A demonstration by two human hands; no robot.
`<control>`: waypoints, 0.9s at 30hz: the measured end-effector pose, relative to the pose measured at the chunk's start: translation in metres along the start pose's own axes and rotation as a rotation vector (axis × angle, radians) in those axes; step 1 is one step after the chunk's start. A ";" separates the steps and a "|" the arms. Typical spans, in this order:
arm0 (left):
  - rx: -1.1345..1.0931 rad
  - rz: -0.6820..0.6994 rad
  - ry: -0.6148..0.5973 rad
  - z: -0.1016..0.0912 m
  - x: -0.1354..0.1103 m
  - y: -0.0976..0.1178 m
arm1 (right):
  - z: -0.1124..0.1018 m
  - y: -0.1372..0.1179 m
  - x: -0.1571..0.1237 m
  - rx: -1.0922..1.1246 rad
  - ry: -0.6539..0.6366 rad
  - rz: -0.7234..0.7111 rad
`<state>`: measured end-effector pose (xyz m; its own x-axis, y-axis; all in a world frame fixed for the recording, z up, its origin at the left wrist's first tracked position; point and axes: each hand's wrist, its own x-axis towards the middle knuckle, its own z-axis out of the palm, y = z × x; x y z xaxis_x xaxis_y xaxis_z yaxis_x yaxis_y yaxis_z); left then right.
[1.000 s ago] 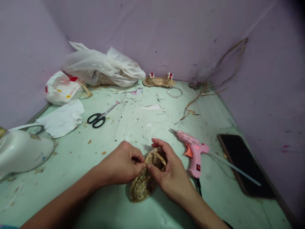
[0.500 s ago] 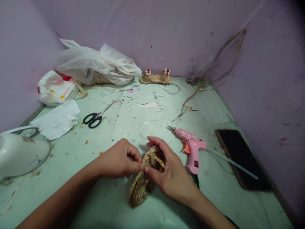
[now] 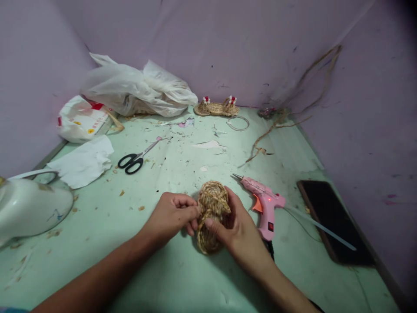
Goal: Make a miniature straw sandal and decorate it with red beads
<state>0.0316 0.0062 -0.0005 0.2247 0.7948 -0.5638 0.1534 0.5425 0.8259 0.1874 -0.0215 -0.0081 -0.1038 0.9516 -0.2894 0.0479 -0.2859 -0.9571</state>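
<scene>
A small braided-straw piece (image 3: 211,198), shaped like a figure eight with coiled rows, stands tilted between my hands over the green tabletop. My right hand (image 3: 237,226) grips it from the right, thumb pressed across its lower lobe and the fingers behind, partly hidden. At its narrow waist on the left edge, my left hand (image 3: 177,215) pinches with thumb and forefinger; any thin strand in that pinch is too small to see clearly. Just right of my right hand lies a pink hot glue gun (image 3: 263,200) with its light on and a clear glue stick (image 3: 322,228) in its back.
Black-handled scissors (image 3: 138,158) lie left of centre. Behind are a white plastic bag (image 3: 137,89), a straw piece with beads (image 3: 216,108), a wire ring (image 3: 238,123) and dry stalks (image 3: 267,134). A phone (image 3: 335,221) lies right; a white rounded container (image 3: 35,208) stands left.
The straw piece has been turned more upright and raised away from me, so its coiled face now shows. Both hands still hold it. The whole view has shifted slightly.
</scene>
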 end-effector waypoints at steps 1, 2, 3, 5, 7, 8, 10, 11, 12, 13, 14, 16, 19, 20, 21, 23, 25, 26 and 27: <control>-0.013 -0.019 0.030 0.004 0.000 -0.001 | 0.001 0.002 -0.001 -0.106 0.064 -0.012; -0.025 -0.037 0.049 0.007 -0.001 -0.002 | 0.001 0.004 -0.002 -0.218 0.109 -0.027; -0.035 -0.054 0.057 0.009 -0.001 -0.003 | 0.001 0.006 -0.003 -0.322 0.133 -0.046; -0.045 -0.078 0.040 0.011 -0.002 -0.003 | 0.000 0.009 -0.004 -0.460 0.127 -0.103; -0.032 -0.095 0.020 0.011 -0.002 -0.003 | -0.002 0.012 -0.005 -0.486 0.099 -0.177; -0.014 -0.101 0.015 0.011 -0.002 -0.002 | -0.003 0.013 -0.005 -0.465 0.078 -0.216; 0.034 -0.100 0.018 0.010 -0.001 0.000 | -0.005 0.015 -0.005 -0.395 0.035 -0.264; 0.061 -0.098 0.022 0.010 -0.001 0.001 | -0.006 0.016 -0.006 -0.360 0.021 -0.272; 0.088 -0.094 0.022 0.009 -0.001 0.002 | -0.007 0.016 -0.006 -0.333 0.015 -0.274; 0.111 -0.090 0.023 0.009 -0.001 0.002 | -0.007 0.016 -0.006 -0.316 0.018 -0.271; 0.130 -0.085 0.025 0.009 -0.002 0.003 | -0.007 0.015 -0.006 -0.309 0.022 -0.265; 0.152 -0.079 0.024 0.008 -0.002 0.003 | -0.007 0.014 -0.006 -0.318 0.027 -0.257; 0.146 -0.080 0.019 0.006 -0.001 0.002 | -0.007 0.013 -0.005 -0.357 0.011 -0.266; 0.138 -0.083 0.019 0.006 -0.001 0.001 | -0.008 0.014 -0.005 -0.368 -0.005 -0.268; 0.129 -0.085 0.022 0.006 -0.001 0.001 | -0.009 0.014 -0.005 -0.376 -0.019 -0.262; 0.117 -0.093 0.032 0.006 0.000 0.001 | -0.011 0.015 -0.005 -0.390 -0.017 -0.225; 0.111 -0.103 0.038 0.006 0.000 0.002 | -0.014 0.015 -0.004 -0.406 0.029 -0.166; 0.110 -0.107 0.038 0.006 0.000 0.002 | -0.015 0.015 -0.004 -0.417 0.054 -0.137; 0.109 -0.112 0.036 0.006 0.000 0.002 | -0.017 0.014 -0.004 -0.426 0.073 -0.110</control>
<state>0.0376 0.0059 0.0014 0.1657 0.7416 -0.6500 0.2792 0.5969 0.7522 0.2052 -0.0276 -0.0203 -0.0616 0.9836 -0.1695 0.4471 -0.1246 -0.8858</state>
